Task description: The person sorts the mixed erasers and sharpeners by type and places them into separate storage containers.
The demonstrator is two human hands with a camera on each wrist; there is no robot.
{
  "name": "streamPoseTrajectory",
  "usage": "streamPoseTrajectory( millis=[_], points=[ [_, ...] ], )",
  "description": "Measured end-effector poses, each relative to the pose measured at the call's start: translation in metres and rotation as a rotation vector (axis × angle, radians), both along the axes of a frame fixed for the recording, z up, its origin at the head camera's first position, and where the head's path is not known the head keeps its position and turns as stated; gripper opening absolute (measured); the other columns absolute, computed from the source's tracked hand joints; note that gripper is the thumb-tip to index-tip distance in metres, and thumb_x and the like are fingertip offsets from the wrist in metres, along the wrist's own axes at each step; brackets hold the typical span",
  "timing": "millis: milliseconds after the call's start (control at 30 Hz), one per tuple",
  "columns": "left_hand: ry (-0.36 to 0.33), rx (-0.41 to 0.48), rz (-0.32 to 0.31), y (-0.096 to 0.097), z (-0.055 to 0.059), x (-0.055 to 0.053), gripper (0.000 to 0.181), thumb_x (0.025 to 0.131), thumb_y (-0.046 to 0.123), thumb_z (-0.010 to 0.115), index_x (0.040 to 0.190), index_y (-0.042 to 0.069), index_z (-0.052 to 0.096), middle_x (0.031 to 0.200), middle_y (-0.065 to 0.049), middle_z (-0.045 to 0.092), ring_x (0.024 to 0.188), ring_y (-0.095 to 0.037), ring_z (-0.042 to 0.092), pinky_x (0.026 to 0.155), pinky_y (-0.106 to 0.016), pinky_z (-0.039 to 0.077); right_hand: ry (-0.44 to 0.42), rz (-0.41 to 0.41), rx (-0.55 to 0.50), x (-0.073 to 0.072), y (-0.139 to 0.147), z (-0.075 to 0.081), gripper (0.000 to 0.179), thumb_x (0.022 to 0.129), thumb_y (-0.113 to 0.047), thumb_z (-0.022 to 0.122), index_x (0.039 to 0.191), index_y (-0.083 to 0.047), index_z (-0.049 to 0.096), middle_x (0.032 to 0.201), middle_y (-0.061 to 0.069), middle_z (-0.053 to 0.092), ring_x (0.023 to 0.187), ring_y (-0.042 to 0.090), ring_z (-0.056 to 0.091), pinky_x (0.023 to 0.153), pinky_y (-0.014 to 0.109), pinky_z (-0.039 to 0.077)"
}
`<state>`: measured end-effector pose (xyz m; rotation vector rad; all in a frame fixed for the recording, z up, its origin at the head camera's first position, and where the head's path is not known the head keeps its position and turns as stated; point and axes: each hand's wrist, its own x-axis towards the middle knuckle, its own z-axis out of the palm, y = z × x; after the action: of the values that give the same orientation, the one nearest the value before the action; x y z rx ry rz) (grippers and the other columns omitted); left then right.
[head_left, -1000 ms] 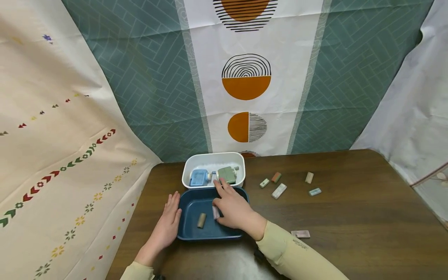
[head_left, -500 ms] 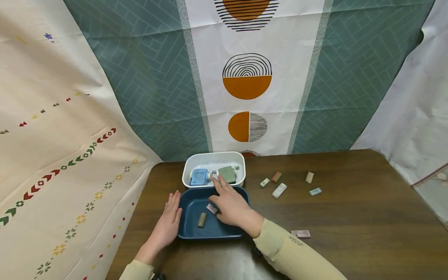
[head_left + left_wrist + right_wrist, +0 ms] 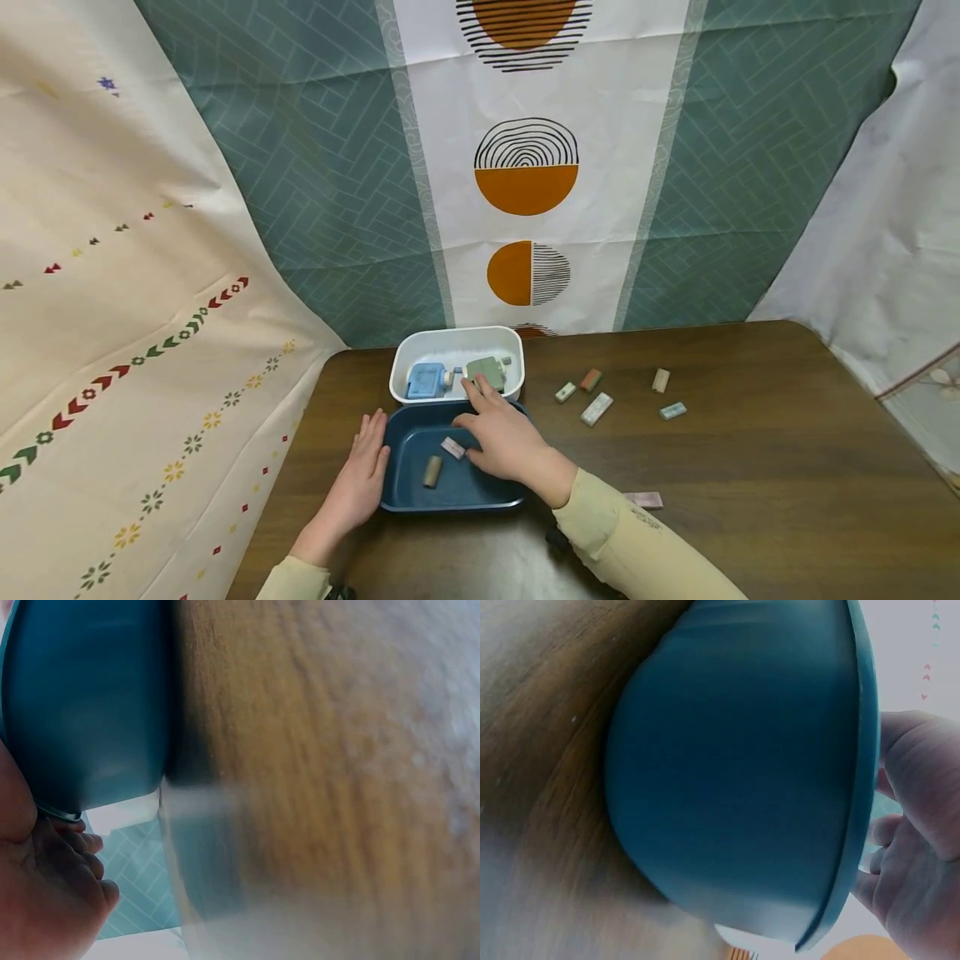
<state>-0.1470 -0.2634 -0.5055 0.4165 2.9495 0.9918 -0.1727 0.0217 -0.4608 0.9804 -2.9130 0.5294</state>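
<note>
Head view: small, oblong, pale pinkish block [image 3: 453,447] inside a blue tray [image 3: 472,494].

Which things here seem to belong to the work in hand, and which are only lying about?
Seem part of the job:
left hand, right hand
blue tray
pale block and olive block inside it

Probably lying about:
white tub with blue item and green item
loose blocks on the table, untouched, though they may belong too
</note>
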Motion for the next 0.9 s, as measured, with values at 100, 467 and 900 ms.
streamPoseTrajectory(
  millis=[100, 467, 900],
  points=[
    [-0.007, 0.000, 0.003, 0.000, 0.000, 0.001, 0.057, 0.115, 0.007, 0.044, 0.165, -0.009, 0.024, 0.174, -0.026, 0.019, 0.161, -0.049, 0.008, 0.125, -0.069, 0.013, 0.006, -0.008, -0.010, 0.000, 0.004, 0.000, 0.037, 0.096, -0.024, 0.082, 0.132, -0.018, 0.076, 0.174, 0.019, 0.028, 0.162, 0.042, 0.017, 0.123, 0.053, 0.037],
    [-0.016, -0.018, 0.011, 0.001, 0.002, 0.001, 0.058, 0.115, 0.010, 0.045, 0.166, -0.007, 0.023, 0.175, -0.025, 0.018, 0.162, -0.047, 0.008, 0.126, -0.067, 0.013, 0.028, -0.047, -0.083, 0.007, 0.031, 0.004, 0.035, 0.100, -0.027, 0.078, 0.133, -0.017, 0.076, 0.171, 0.017, 0.035, 0.162, 0.040, 0.020, 0.117, 0.055, 0.045],
    [-0.022, -0.018, 0.018, 0.000, 0.000, 0.001, 0.058, 0.115, 0.011, 0.044, 0.166, -0.008, 0.023, 0.175, -0.025, 0.018, 0.162, -0.047, 0.008, 0.125, -0.067, 0.013, 0.066, -0.151, -0.142, 0.011, 0.079, 0.009, 0.029, 0.098, -0.023, 0.080, 0.126, -0.015, 0.079, 0.169, 0.017, 0.039, 0.160, 0.038, 0.025, 0.106, 0.050, 0.055]
  ],
)
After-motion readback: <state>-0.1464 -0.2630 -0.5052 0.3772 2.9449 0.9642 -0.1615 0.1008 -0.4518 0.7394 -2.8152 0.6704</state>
